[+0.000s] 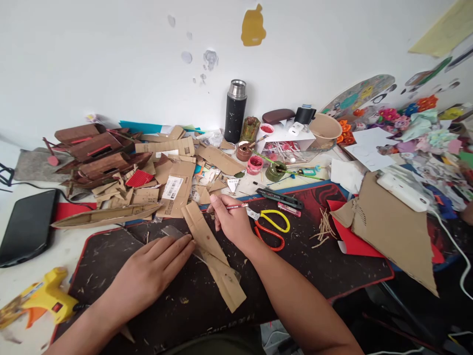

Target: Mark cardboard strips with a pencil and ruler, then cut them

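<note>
On the dark mat [207,301] lies a long strip of cardboard [212,246], with a clear ruler-like piece [175,232] across it. My left hand [157,268] rests flat at the strip's left edge, fingers extended and pressing on the clear piece. A red pencil [236,206] is pinched in my right hand [231,219], just right of the strip's upper end. Scissors [271,229] with yellow and orange handles lie right of that hand, near a black cutter [280,198].
Cardboard boat models [99,153] and scraps fill the back left. Behind are a black flask [235,113] and paint jars [254,164]. A yellow glue gun [53,298] and a phone [27,227] lie left; a cardboard sheet [395,231] is right.
</note>
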Motion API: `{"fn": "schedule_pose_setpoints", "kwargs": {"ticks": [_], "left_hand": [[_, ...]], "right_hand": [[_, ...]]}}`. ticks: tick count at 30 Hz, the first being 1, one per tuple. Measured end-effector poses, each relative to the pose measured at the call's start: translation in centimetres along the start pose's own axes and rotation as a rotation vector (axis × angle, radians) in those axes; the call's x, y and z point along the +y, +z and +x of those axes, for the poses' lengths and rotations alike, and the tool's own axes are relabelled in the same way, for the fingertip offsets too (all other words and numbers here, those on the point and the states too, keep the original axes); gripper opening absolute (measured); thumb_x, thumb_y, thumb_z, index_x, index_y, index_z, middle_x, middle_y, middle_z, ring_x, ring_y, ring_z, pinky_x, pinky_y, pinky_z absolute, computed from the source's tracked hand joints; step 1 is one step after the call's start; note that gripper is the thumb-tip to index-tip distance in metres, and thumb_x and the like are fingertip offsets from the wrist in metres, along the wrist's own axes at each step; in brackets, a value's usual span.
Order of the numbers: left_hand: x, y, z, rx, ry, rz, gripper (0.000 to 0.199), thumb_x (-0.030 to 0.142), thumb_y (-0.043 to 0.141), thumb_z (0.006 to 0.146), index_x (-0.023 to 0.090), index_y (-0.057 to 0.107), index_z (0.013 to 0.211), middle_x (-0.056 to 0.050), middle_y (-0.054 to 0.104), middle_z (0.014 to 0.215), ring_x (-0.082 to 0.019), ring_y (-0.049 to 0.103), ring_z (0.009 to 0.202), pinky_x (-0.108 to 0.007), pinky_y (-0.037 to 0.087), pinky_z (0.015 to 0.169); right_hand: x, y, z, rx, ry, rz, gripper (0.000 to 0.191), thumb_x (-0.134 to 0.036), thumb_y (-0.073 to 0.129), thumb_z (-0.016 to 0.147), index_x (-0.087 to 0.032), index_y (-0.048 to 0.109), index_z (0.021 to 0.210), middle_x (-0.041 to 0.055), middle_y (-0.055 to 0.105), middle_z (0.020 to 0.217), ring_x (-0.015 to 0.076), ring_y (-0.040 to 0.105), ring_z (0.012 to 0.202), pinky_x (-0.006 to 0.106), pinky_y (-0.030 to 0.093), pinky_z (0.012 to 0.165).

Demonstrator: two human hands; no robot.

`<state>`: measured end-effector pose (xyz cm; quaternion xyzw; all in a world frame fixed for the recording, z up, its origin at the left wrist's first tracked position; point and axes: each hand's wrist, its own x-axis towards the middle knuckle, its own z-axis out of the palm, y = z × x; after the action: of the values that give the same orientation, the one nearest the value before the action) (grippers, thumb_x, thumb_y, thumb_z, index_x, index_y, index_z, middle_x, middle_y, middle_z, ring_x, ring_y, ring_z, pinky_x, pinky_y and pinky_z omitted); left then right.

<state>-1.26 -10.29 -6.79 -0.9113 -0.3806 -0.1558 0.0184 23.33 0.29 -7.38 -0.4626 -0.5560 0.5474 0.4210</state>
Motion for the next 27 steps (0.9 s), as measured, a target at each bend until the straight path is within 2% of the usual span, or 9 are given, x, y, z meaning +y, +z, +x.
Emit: {"fn": "schedule_pose_setpoints", "kwargs": {"ticks": [3,7,14,18,22,25,27], "left_hand": [[-1.0,-0.4,-0.2,0.056,-0.056,-0.033,0.054,0.02,0.047,0.114,0.028,0.057,0.166,-0.008,0.073,0.156,-0.028,0.072,0.136,-0.042,0.06,0.114],[-1.9,-0.4,0.9,0.078,-0.072,-0.098,0.047,0.021,0.05,0.114,0.025,0.065,0.158,-0.007,0.072,0.159,-0.026,0.067,0.147,-0.041,0.053,0.125],[-1.8,1.2,1.4,0.015,-0.095,-0.101,0.042,0.024,0.045,0.116,0.017,0.073,0.146,-0.012,0.072,0.156,-0.028,0.071,0.142,-0.042,0.057,0.122],[-2.0,1.3,1.1,0.014,-0.115,-0.028,0.042,0.026,0.044,0.115,0.021,0.077,0.141,-0.014,0.073,0.155,-0.03,0.077,0.131,-0.043,0.064,0.112],[-2.0,1.0,1.1,0.073,-0.117,-0.058,0.039,0.023,0.05,0.113,0.024,0.075,0.143,-0.011,0.077,0.147,-0.026,0.079,0.126,-0.039,0.063,0.112],[-1.8,1.0,1.1,0.15,-0.126,-0.11,0.04,0.018,0.055,0.111,0.022,0.072,0.147,-0.011,0.076,0.15,-0.025,0.076,0.133,-0.037,0.058,0.12],[-1.6,1.1,1.2,0.16,-0.121,-0.116,0.039,0.018,0.056,0.112,0.02,0.072,0.147,-0.012,0.075,0.152,-0.025,0.075,0.136,-0.036,0.056,0.123]], "right_hand": [[0.0,0.1,0.0,-0.003,0.016,0.03,0.064,-0.083,0.056,0.103,-0.024,0.067,0.081,-0.0069,0.053,0.048,0.0136,0.054,0.04,0.024,0.041,0.046],[0.0,0.1,0.1,-0.003,0.016,0.043,0.064,-0.084,0.057,0.102,-0.024,0.066,0.08,-0.0069,0.052,0.048,0.0133,0.054,0.04,0.024,0.04,0.044],[0.1,0.0,0.1,-0.001,0.005,0.065,0.062,-0.081,0.057,0.104,-0.023,0.067,0.082,-0.0073,0.052,0.049,0.0128,0.053,0.04,0.024,0.04,0.043],[0.2,0.0,0.1,-0.01,0.012,0.048,0.062,-0.08,0.058,0.105,-0.023,0.067,0.082,-0.007,0.052,0.048,0.0127,0.054,0.04,0.024,0.04,0.044],[0.3,0.0,0.0,-0.014,0.024,0.034,0.063,-0.081,0.056,0.105,-0.023,0.068,0.083,-0.0069,0.052,0.048,0.013,0.054,0.04,0.024,0.04,0.045],[0.3,0.1,0.0,-0.015,0.03,0.027,0.064,-0.082,0.055,0.105,-0.023,0.069,0.083,-0.007,0.052,0.049,0.0129,0.054,0.04,0.024,0.041,0.045],[0.2,0.1,0.0,-0.019,0.032,0.027,0.064,-0.083,0.055,0.104,-0.024,0.068,0.083,-0.0073,0.051,0.049,0.0128,0.053,0.04,0.024,0.041,0.044]]}}
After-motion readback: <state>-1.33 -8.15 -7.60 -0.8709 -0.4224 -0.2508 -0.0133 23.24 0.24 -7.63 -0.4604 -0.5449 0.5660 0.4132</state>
